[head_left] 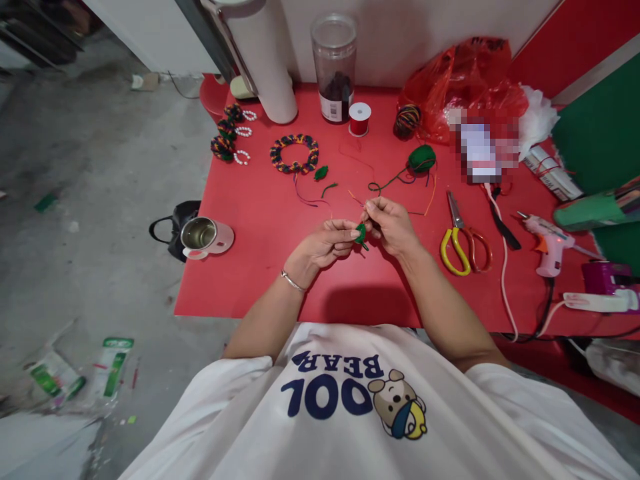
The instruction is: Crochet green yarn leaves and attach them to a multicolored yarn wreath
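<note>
Over the middle of the red table [260,267], my left hand [327,241] pinches a small green yarn piece [361,235] between thumb and fingers. My right hand [390,223] is closed just to its right, fingertips pinching green yarn that runs from the piece. A green yarn strand trails back to a green yarn ball [422,159] farther up the table. A silver bracelet sits on my left wrist.
Yellow-handled scissors [457,243] and a pink glue gun [547,243] lie to the right. A multicoloured yarn ring [295,153], a red thread spool [359,119], a plastic jar [334,67], a red bag [465,80] and a metal mug [200,235] stand around.
</note>
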Available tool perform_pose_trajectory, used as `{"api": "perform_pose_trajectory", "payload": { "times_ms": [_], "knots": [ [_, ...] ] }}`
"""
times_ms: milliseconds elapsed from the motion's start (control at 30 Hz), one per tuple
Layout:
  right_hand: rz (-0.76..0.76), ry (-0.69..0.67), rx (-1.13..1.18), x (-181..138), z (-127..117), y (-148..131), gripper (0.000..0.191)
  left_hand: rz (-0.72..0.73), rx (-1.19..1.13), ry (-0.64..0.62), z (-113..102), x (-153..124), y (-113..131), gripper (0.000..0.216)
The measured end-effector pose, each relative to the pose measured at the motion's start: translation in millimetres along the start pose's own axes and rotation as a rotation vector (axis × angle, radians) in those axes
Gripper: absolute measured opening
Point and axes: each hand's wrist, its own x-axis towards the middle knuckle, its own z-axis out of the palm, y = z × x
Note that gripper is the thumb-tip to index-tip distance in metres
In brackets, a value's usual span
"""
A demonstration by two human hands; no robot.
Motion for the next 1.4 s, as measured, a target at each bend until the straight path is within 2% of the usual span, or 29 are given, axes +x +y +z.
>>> {"api": "perform_pose_trajectory", "payload": {
  "times_ms": [467,633,767,933,1067,1200,1400],
  "knots": [
    [-0.016,0.121,0.066,3.2,1.8,-6.8,0.041,-0.061,0.009,-0.061,-2.4,0.8,-3.2,0.034],
    [0.074,0.055,0.085,2.4,-1.2,-11.7,0.049,0.01,-0.074,-0.045,-1.5,0.6,-2.8,0.037],
    [0.05,0.008,0.14,0.5,-1.5,-14.4,0.051,0.053,-0.123,-0.028,-0.1,0.2,0.1,0.034],
    [0.028,-0.046,0.159,-1.5,-1.0,-14.4,0.045,0.099,-0.149,0.05,8.7,-0.8,6.7,0.022],
    [0.055,0.035,0.161,-1.5,0.7,-13.5,0.038,0.222,-0.119,0.168,12.9,0.5,4.5,0.031],
    [0.039,0.116,0.159,-0.8,3.0,-13.5,0.034,0.264,-0.003,0.263,12.1,3.8,-1.7,0.04],
    [0.012,0.192,0.17,1.2,1.7,-11.5,0.029,0.338,-0.001,0.308,16.2,4.1,-1.5,0.041]
  ]
}}
